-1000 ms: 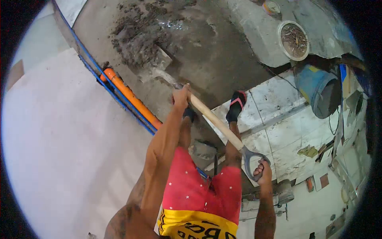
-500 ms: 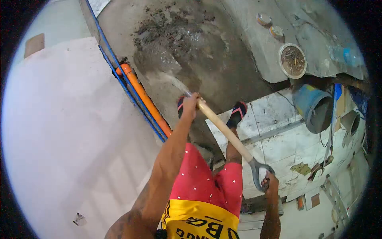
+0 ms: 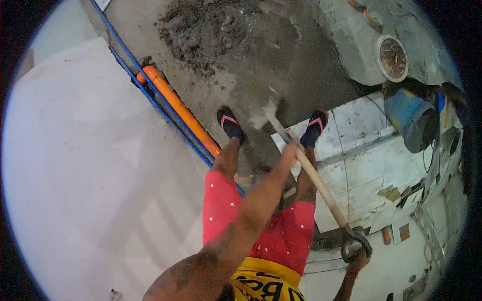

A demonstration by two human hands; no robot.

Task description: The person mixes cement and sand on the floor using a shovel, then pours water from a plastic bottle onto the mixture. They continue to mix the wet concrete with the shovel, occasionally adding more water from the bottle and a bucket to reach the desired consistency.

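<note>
A shovel [image 3: 323, 188] with a pale wooden shaft slants across in front of my legs. My left hand [image 3: 291, 152] is wrapped round the lower shaft, close above the metal neck. Down at the right, my right hand [image 3: 359, 261] grips the dark D-shaped handle at the shaft's end. The blade, smeared by motion, lies low over the wet floor between my sandalled feet. Beyond it a heap of wet grey mortar [image 3: 201, 37] spreads over the concrete floor.
An orange pipe [image 3: 183, 110] and blue conduits [image 3: 159, 109] run along the left wall's foot. To the right are a tipped blue bucket [image 3: 401, 118], a round tub [image 3: 392, 57] of debris and white tiled panels [image 3: 366, 160] with scraps.
The shovel has been drawn back from the mortar heap toward my feet and to the right, both hands still on it. My view has shifted too.
</note>
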